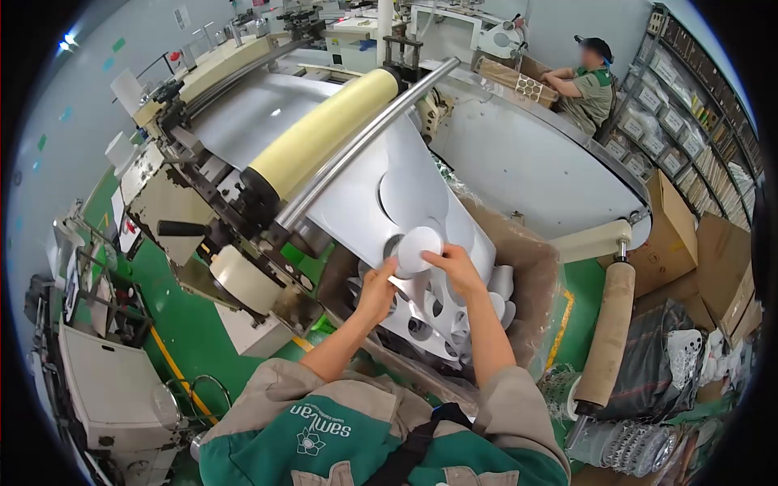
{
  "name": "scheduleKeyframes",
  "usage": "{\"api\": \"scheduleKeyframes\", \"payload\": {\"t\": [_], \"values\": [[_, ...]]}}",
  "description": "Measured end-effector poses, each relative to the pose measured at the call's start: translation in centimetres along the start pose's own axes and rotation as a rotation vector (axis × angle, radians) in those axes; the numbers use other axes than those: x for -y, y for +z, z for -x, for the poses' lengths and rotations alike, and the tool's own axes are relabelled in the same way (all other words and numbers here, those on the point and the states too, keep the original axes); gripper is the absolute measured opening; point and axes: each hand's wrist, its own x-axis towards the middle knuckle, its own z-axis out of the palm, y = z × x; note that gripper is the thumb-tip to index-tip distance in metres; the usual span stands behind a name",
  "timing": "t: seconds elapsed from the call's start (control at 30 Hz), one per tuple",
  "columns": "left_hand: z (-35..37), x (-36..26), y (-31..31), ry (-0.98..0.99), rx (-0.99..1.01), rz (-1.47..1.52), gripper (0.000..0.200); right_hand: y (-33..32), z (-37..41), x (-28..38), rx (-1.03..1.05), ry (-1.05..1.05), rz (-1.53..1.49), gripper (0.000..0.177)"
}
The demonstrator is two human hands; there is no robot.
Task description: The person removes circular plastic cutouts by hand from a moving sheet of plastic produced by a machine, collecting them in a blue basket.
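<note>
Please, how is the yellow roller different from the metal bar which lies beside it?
The yellow roller is thick, while the metal bar is slim. The roller looks matte and pale; the bar is shiny and silvery. At the upper right, the bar reaches past the roller. Both are long and round, and they run nearly parallel.

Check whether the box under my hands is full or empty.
Not empty: the box holds punched white sheet; how full, I cannot tell.

A disc [421, 248] is in the left hand [378, 290] and right hand [455, 270], over the box [528, 279].
The sheet [356, 191] goes under the roller [326, 130] and down into the box. A cabinet [113, 374] is left; cartons [660, 231] and a shelf [689, 105] are right.
</note>
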Motion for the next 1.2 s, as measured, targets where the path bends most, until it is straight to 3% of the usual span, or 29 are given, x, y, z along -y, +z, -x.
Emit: {"api": "scheduleKeyframes", "payload": {"t": [0.07,0.13,0.2,0.27,0.37,0.47,0.53,0.67,0.73,0.8,0.87,0.93,1.03,1.07,1.13,1.2], "values": [[-1.0,-3.2,0.0,-0.028,-0.07,0.056,0.033,-2.2,0.0,-3.7,-0.175,0.014,-0.322,0.028],[-3.0,-5.4,-1.0,0.257,-0.209,0.036,0.03,-7.5,-0.4,-9.5,-0.248,0.059,-0.988,0.022],[-4.9,-6.1,-3.1,0.337,-0.172,0.007,0.024,-6.9,0.2,-7.2,-0.461,-0.116,-1.011,0.018],[-4.4,-6.3,-3.1,0.297,-0.13,-0.006,0.02,-1.1,0.2,-0.5,-0.327,-0.245,-0.638,0.025],[-2.9,-6.0,-2.2,0.212,-0.061,-0.025,0.017,4.6,-2.9,2.6,-0.017,-0.328,-0.137,0.034],[-1.5,-5.8,-1.6,0.058,-0.013,-0.098,0.019,6.9,-4.9,2.7,0.14,-0.305,-0.172,0.032],[-1.3,-7.1,0.1,0.068,-0.065,-0.035,0.025,5.1,-3.7,1.9,-0.058,-0.255,-0.251,0.034],[-5.3,-8.6,-2.7,0.286,-0.105,0.05,0.034,-3.5,-2.4,-3.7,-0.423,-0.174,-0.663,0.034],[-6.3,-8.2,-3.3,0.319,-0.178,0.073,0.031,-3.2,-2.5,-1.3,-0.373,-0.208,-0.722,0.035],[-6.4,-7.3,-3.4,0.391,-0.158,0.05,0.03,-0.3,-4.1,1.5,-0.148,-0.289,-0.594,0.033],[-5.5,-7.8,-2.6,0.321,-0.081,0.098,0.028,3.6,-7.1,2.2,-0.004,-0.269,-0.469,0.03],[-4.4,-8.4,-1.9,0.27,-0.041,0.129,0.028,8.3,-8.5,3.4,0.12,-0.245,-0.073,0.032],[-4.2,-10.0,-1.8,0.202,0.012,0.094,0.034,9.0,-8.1,3.5,-0.041,-0.155,-0.275,0.036],[-3.9,-9.9,-1.6,0.203,-0.13,0.107,0.038,7.6,-8.0,2.2,-0.103,-0.178,-0.485,0.035],[-4.5,-9.8,-2.4,0.361,-0.138,0.125,0.037,2.7,-8.4,-0.8,-0.195,-0.183,-0.729,0.032],[-5.2,-10.1,-2.8,0.425,-0.172,0.106,0.036,-0.1,-7.8,-1.6,-0.31,-0.247,-0.758,0.033]]}}
